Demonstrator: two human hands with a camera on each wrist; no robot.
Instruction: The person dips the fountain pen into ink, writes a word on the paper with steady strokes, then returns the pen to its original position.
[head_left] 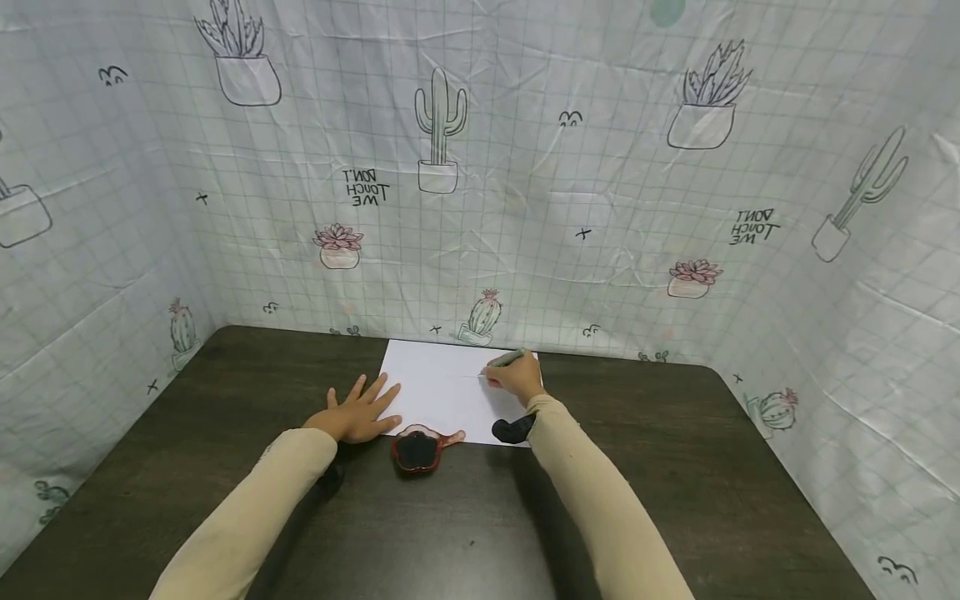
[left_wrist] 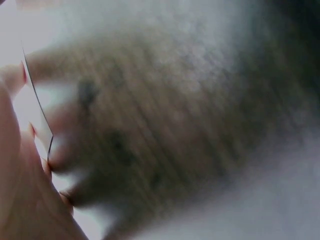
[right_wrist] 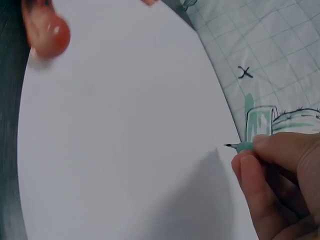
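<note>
A white sheet of paper point(head_left: 450, 400) lies on the dark table near the back cloth. My left hand point(head_left: 360, 412) rests with spread fingers across the paper's left edge. The left wrist view is mostly blurred, with part of that hand point(left_wrist: 25, 165) at its left side. Near the sheet's top right, my right hand point(head_left: 517, 377) pinches a green pen point(head_left: 506, 358) between thumb and fingers. In the right wrist view the pen's dark tip point(right_wrist: 231, 145) points left over the paper. A faint short line seems to run leftward from the tip in the head view.
A red-rimmed, flower-shaped thing with a dark face point(head_left: 417, 450) and a short handle sits at the paper's front edge, between the hands. A black wrist device point(head_left: 513, 430) is on the right wrist. A printed cactus cloth point(head_left: 525, 250) stands behind the table point(head_left: 637, 433).
</note>
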